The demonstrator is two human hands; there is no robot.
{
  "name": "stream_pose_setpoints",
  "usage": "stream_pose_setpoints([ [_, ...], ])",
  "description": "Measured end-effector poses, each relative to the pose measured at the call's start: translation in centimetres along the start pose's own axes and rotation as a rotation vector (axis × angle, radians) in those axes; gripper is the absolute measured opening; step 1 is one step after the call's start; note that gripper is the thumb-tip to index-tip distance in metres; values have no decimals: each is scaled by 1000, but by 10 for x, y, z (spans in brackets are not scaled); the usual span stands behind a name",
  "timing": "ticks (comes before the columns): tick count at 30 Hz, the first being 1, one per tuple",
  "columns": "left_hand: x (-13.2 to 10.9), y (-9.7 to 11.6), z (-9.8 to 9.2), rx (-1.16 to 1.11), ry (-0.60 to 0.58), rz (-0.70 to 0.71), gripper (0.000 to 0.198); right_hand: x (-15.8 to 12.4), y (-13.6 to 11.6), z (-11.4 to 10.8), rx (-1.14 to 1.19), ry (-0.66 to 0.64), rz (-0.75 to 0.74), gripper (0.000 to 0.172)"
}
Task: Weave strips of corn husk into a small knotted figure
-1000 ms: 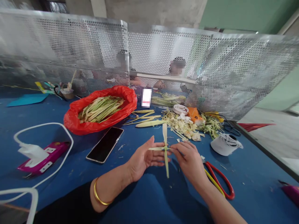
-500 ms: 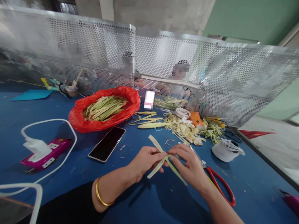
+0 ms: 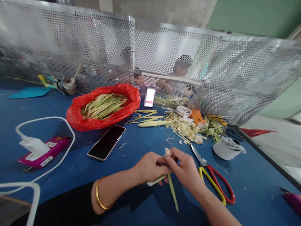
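My left hand [image 3: 152, 168] and my right hand [image 3: 184, 166] meet over the blue table, fingers closed on crossed pale-green leaf strips [image 3: 173, 193]. One strip hangs down toward me, another end shows below my left fingers, and a short pale end sticks up by my right fingertips. Where the strips cross is mostly hidden by my fingers. Beyond my right forearm lie scissors [image 3: 211, 177] with one red and one yellow handle, their blades pointing away from me.
A red plastic bag [image 3: 77, 114] holds many leaf strips. Nearby lie a dark phone [image 3: 107, 142], a magenta power strip [image 3: 44, 152] with white cable, a scrap pile [image 3: 185, 127] and a white cord spool [image 3: 225, 150]. A perforated metal screen [image 3: 160, 53] stands behind, people beyond it.
My right hand has turned and moved closer to my left fingers, covering the crossing. The hanging strip has swung more upright, and the upper strip end shows less. The scissors are less covered.
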State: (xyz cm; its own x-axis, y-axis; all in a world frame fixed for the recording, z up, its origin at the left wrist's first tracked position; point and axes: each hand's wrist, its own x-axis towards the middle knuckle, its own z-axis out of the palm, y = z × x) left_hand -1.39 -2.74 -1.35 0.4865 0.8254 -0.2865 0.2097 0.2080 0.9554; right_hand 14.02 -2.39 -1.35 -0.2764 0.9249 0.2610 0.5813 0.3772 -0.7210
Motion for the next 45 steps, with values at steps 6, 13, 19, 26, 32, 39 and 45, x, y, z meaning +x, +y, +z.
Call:
stream_pose_setpoints([
  [6,2,2,4,-90,5,-73,22,1,-1,-3,272,43,140,22],
  [13,3,5,-3,-228,167,-90,19,-7,-5,-8,-110,287,-168,9],
  [19,6,4,-9,-522,268,-58,21,-11,-14,1,-368,298,-513,15],
  [26,4,4,-11,-700,212,-32,31,-10,-16,0,-458,329,-481,16],
  [32,4,5,-9,-692,232,-16,30,-8,-13,-2,-457,327,-553,20],
  [39,6,2,-5,-691,295,-10,30,-10,-10,3,-535,309,-610,24],
  [45,5,0,0,-727,279,-10,31,-14,-9,10,-680,286,-657,27],
])
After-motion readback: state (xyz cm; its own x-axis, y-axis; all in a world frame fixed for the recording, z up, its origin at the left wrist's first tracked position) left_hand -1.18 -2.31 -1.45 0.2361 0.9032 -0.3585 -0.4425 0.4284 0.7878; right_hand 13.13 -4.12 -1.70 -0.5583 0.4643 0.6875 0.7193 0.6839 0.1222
